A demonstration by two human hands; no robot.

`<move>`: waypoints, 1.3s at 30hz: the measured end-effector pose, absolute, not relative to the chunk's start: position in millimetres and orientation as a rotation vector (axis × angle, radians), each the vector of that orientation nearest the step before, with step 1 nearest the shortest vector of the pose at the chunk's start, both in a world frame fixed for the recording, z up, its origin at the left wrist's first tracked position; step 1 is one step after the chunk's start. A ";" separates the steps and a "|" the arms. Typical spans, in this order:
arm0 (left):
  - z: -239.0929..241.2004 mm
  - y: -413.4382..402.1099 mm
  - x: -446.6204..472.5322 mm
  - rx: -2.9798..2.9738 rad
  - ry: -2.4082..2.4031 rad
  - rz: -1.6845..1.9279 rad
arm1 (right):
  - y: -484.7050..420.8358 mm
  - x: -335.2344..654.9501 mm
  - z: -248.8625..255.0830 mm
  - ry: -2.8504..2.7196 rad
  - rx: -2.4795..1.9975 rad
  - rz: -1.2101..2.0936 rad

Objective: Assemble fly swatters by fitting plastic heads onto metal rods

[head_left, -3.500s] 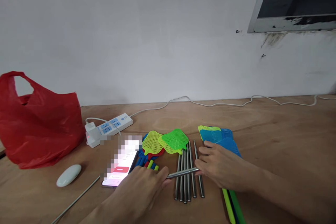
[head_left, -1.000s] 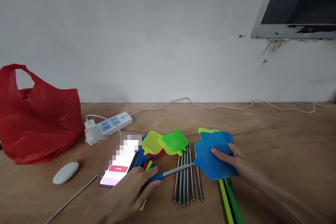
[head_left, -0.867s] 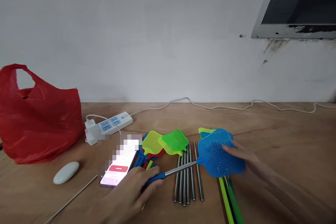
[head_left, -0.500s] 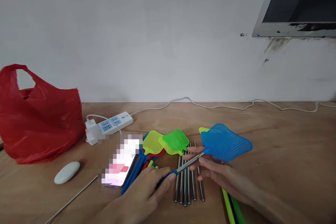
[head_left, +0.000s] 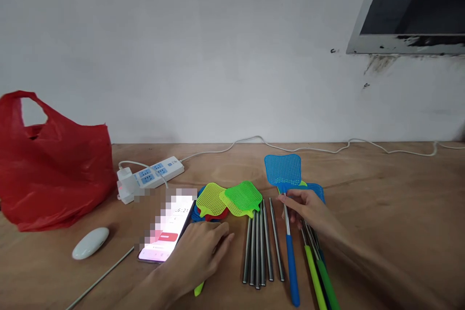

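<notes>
My right hand (head_left: 308, 206) pinches the metal shaft of a blue fly swatter (head_left: 283, 169) just below its mesh head. The swatter lies lengthwise on the wooden table (head_left: 381, 193), its blue grip (head_left: 292, 269) pointing toward me. It rests beside other finished swatters with green grips (head_left: 319, 276). My left hand (head_left: 203, 252) lies flat over loose coloured handles beside a lit phone (head_left: 167, 230). Yellow (head_left: 209, 198) and green swatter heads (head_left: 243, 195) sit just beyond it. Several bare metal rods (head_left: 259, 247) lie side by side between my hands.
A red plastic bag (head_left: 54, 164) stands at the left. A white power strip (head_left: 152, 174) with a cable (head_left: 308, 146) runs along the wall. A white oval object (head_left: 90, 243) and a thin rod (head_left: 101, 278) lie front left.
The blue head went onto the rod held between both hands. My left hand let go of the grip and moved onto the handle pile. My right hand swung the swatter round and laid it down lengthwise.
</notes>
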State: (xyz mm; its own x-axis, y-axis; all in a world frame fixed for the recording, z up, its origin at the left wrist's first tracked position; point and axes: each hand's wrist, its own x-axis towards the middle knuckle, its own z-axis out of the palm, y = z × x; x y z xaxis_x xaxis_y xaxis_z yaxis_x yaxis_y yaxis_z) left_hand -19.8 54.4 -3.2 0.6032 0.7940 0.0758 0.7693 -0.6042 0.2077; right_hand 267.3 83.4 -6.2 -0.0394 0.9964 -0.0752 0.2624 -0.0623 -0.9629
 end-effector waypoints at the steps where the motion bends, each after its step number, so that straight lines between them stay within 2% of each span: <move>1: -5.3 54.5 -20.7 2.693 1.308 0.244 | 84.4 268.6 -9.3 -1.417 -1.452 1.152; 9: -14.4 54.0 -27.9 2.842 1.310 0.285 | 82.9 278.7 -22.6 -1.594 -1.631 0.905; 12: -14.1 52.8 -27.5 2.857 1.296 0.285 | 79.1 276.8 -21.5 -1.650 -1.684 0.646; 18: -11.6 52.6 -30.7 2.911 1.348 0.208 | 70.0 273.4 -22.8 -1.993 -1.877 -0.130; 22: -12.0 53.1 -32.2 2.891 1.426 0.122 | 69.2 277.3 -24.4 -2.087 -1.855 -0.343; 25: -11.6 53.2 -31.5 2.864 1.417 0.123 | 66.9 276.6 -22.4 -2.156 -1.706 -0.326; 31: -8.1 53.5 -31.9 2.855 1.349 0.251 | 54.3 263.2 -14.7 -2.440 -1.270 0.060; 39: -8.9 54.5 -33.8 2.815 1.447 0.147 | 48.2 258.1 -11.9 -2.436 -1.270 0.144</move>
